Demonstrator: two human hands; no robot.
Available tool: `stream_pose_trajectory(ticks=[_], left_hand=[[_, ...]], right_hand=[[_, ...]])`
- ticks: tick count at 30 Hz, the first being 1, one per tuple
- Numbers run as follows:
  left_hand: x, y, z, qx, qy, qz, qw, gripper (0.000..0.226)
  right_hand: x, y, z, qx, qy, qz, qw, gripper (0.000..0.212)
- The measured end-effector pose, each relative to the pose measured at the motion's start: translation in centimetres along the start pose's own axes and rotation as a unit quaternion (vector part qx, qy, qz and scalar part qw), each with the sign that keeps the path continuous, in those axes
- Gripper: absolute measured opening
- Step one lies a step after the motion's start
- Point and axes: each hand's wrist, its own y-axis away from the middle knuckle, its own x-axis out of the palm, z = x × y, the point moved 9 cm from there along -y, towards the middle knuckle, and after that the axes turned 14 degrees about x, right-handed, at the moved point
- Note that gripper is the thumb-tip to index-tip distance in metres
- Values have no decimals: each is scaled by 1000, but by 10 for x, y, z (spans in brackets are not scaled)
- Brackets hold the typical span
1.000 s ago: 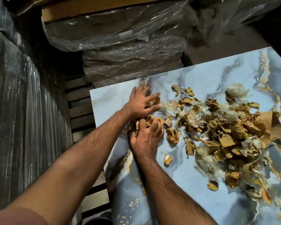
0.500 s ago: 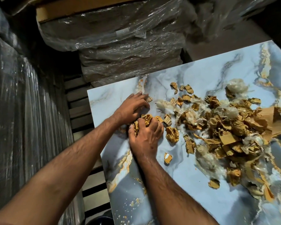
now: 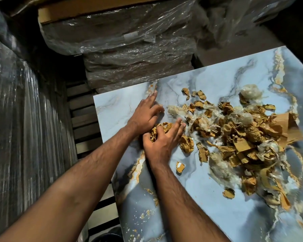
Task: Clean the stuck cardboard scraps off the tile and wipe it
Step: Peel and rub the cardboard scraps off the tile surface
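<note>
A glossy blue marble-pattern tile [image 3: 191, 198] with gold veins lies flat before me. A big heap of brown cardboard scraps [image 3: 238, 140] mixed with crumpled clear plastic covers its right half. My left hand [image 3: 145, 114] lies flat near the tile's far left corner, fingers spread. Just below it, my right hand [image 3: 162, 142] curls over a small clump of cardboard scraps [image 3: 162, 129] at the heap's left edge. Loose scraps [image 3: 180, 167] lie apart on the bare tile.
Plastic-wrapped cartons [image 3: 122, 49] are stacked beyond the tile's far edge. A wrapped stack [image 3: 16, 128] stands close on the left. Wooden pallet slats [image 3: 84, 119] show in the gap beside the tile's left edge.
My left hand has opened and stretched its fingers toward the tile's far corner. The fingers of my right hand have spread forward over the scraps.
</note>
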Motion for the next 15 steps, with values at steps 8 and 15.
stream_pose_trajectory(ticks=[8,15], left_hand=[[12,-3,3,-4,5,55,998,48],[16,45,-18,-45,97,33,994,54]], right_hand=[[9,-11,-4,60,55,67,994,35],[7,-1,6,-97,110,87,985,54]])
